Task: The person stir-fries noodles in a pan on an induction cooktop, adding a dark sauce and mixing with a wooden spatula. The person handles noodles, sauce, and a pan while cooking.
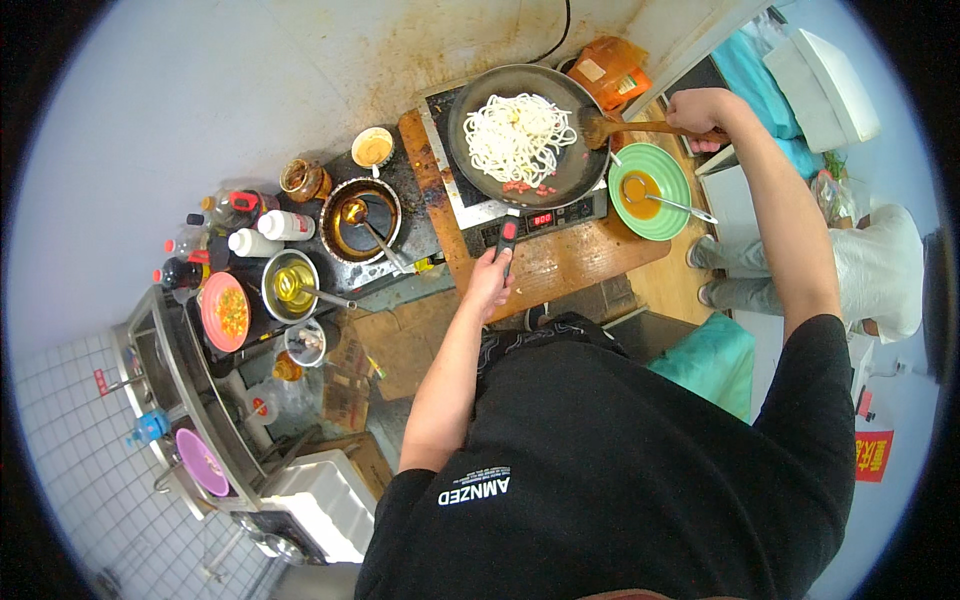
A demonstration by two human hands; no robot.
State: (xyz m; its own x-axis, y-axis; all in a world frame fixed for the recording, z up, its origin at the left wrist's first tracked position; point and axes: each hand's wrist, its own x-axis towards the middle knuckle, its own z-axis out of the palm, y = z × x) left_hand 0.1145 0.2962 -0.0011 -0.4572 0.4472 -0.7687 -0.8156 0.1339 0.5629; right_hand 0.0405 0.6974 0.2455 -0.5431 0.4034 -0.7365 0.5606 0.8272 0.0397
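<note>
My left hand [490,283] grips the black handle of a frying pan [480,176], which sits on an induction cooker [491,238]. Thick white noodles [514,139] lie in the pan, with small pink-red bits [529,189] beside them at its near side. My right hand [701,118] is closed around the handle of a wooden spatula [652,127], whose blade is at the pan's right inner side. Just right of the cooker, a green bowl [675,172] holds orange-brown liquid and a metal spoon [679,206].
Left of the cooker are a dark pan of oil [325,225] with a ladle, a metal bowl of yellow oil [268,289], a pink plate [214,322] of chopped vegetables and several bottles [285,225]. An orange bag [611,67] lies behind right. Another person [874,262] stands at the right.
</note>
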